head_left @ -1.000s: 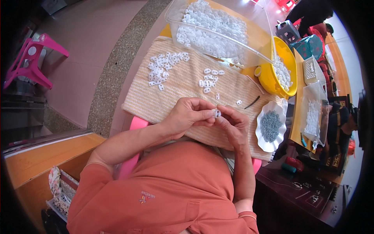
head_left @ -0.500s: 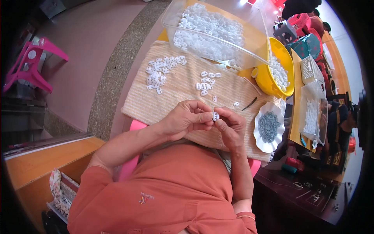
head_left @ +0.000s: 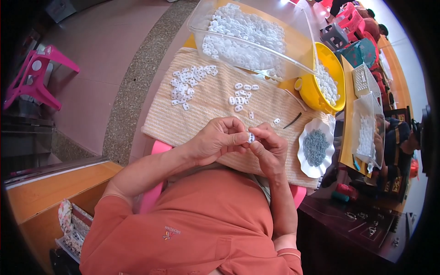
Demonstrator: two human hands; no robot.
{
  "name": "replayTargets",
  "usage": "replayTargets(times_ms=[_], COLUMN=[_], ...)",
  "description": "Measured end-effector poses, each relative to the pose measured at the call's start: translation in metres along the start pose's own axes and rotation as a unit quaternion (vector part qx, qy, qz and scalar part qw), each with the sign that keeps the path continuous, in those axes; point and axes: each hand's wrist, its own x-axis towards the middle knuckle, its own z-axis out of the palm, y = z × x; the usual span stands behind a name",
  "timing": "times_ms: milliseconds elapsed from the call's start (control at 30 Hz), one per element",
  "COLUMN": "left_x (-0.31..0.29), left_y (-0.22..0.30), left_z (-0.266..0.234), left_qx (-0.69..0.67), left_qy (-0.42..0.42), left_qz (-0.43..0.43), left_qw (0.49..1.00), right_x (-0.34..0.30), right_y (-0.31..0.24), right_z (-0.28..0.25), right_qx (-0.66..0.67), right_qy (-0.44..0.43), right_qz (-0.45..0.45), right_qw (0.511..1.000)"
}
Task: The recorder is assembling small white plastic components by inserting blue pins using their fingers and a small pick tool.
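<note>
Pinched between the fingertips of my left hand (head_left: 225, 140) and my right hand (head_left: 269, 145) is a small white two-holed plastic piece (head_left: 251, 137). Both hands are closed on it, just above the near part of the cloth (head_left: 201, 121). Beyond them lie several oval white pieces (head_left: 240, 97) in a small group and a larger pile of white pieces (head_left: 183, 87) to the left. A single white piece (head_left: 277, 121) rests right of the group, near a thin dark strip (head_left: 292, 120). At the right, a scalloped white dish (head_left: 305, 158) holds many small grey parts (head_left: 316, 147).
A clear plastic bin (head_left: 197, 28) full of white pieces stands at the far side, beside a yellow bowl (head_left: 340, 78) with more. Further right are a white perforated basket (head_left: 366, 80) and another clear bin (head_left: 378, 146). A pink stool (head_left: 43, 78) stands on the floor at left.
The white piece has turned slightly between my fingertips. My hands stay nearly in place, and the whole view has shifted a little.
</note>
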Motion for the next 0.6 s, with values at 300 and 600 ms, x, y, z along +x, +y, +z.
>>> replayTargets(times_ms=[300, 600], left_x=[-0.001, 0.005], left_y=[-0.004, -0.002], left_z=[0.0, 0.002], left_qx=[0.031, 0.064], left_qy=[-0.023, 0.014], left_qz=[0.034, 0.01], left_qw=[0.999, 0.998], right_x=[-0.004, 0.005], right_y=[0.007, -0.009], right_z=[-0.002, -0.016], right_qx=[-0.029, -0.049], right_qy=[-0.024, -0.047], right_qz=[-0.003, 0.048], right_qw=[0.999, 0.997])
